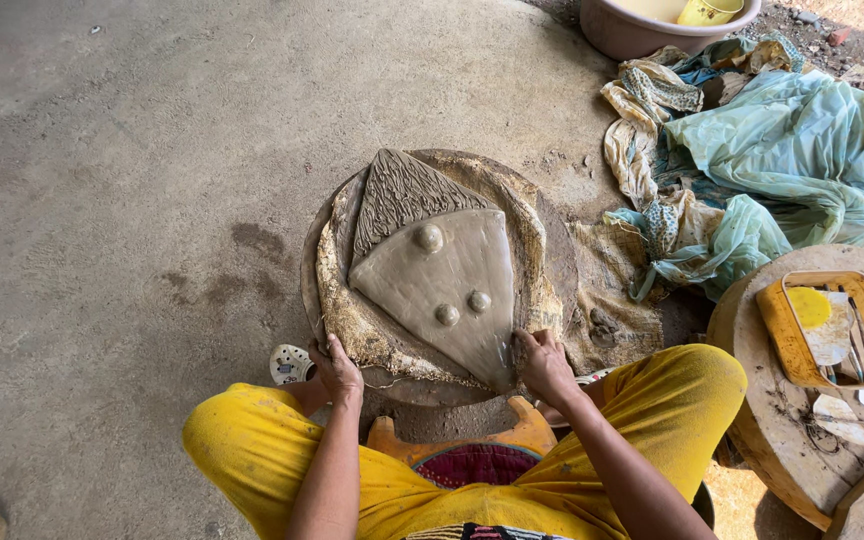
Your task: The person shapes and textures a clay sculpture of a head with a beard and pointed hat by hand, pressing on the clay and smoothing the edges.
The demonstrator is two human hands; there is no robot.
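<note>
A wet grey clay slab, fan-shaped with three round knobs and a carved pointed top, lies on a sack cloth over a round board on the floor. My left hand grips the near left edge of the cloth and board. My right hand rests on the cloth at the slab's lower tip. My knees in yellow trousers frame a small wooden stool.
Crumpled plastic sheets and cloths lie at the right. A pink basin holding a yellow cup stands at the top. A round wooden stand at the right carries an orange tray with tools. Concrete floor stretches left.
</note>
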